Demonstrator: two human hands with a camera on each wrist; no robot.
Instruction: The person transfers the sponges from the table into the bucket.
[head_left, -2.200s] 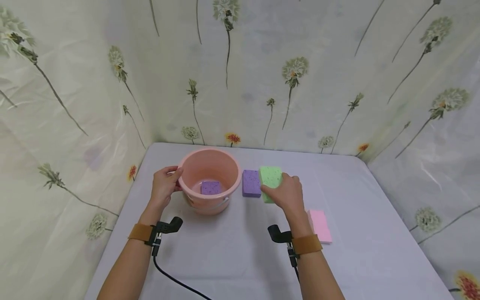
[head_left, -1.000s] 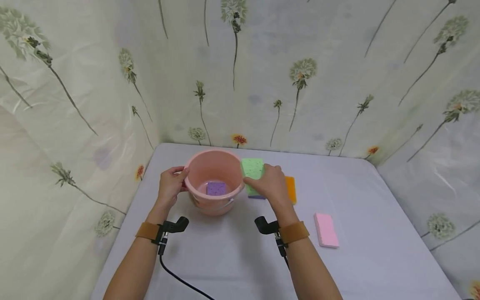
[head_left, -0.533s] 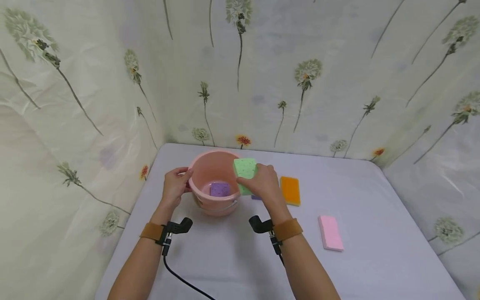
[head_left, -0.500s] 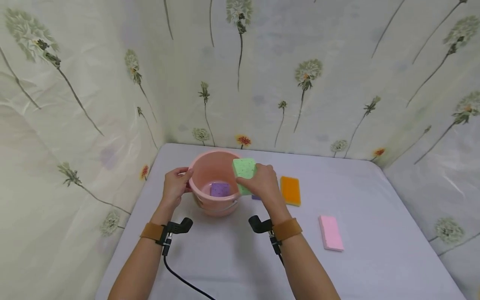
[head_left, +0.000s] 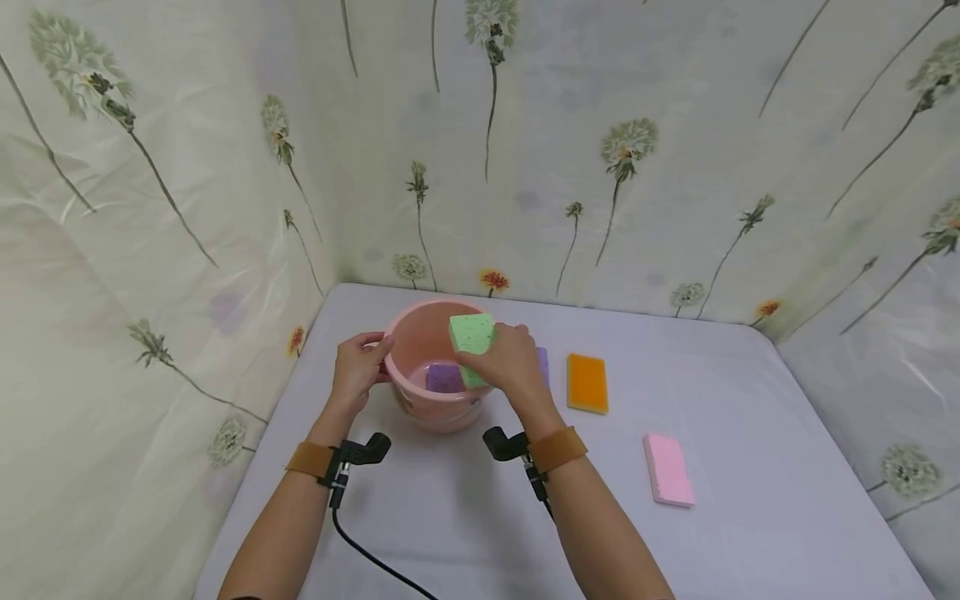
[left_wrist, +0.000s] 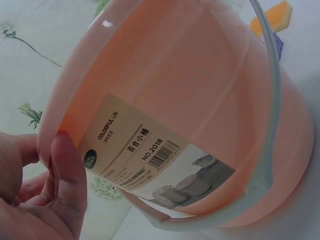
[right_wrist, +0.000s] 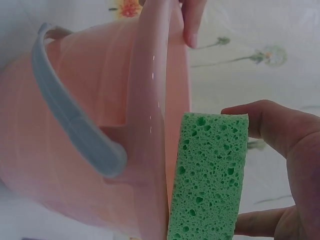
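Note:
A pink bucket (head_left: 420,333) with a pale handle (left_wrist: 272,100) and a paper label (left_wrist: 150,155) stands on the table. My left hand (head_left: 358,371) pinches its left rim, thumb on the outside in the left wrist view. Over the bucket's right side my right hand (head_left: 504,358) holds a green sponge (right_wrist: 207,175) by its edges between thumb and fingers. In the head view the green sponge overlaps the bucket's opening. On the bucket's floor lies a purple sponge (head_left: 442,378), partly hidden by the green one.
Another purple sponge (head_left: 543,365) shows behind my right hand, beside the bucket. To its right lies an orange sponge (head_left: 587,383), and nearer the front right a pink sponge (head_left: 668,470). A flowered sheet (head_left: 555,150) surrounds the white table (head_left: 750,433) at the back and sides.
My right hand has carried the green sponge left, from above the orange sponge to over the bucket, uncovering the orange one. The left hand keeps its grip on the rim.

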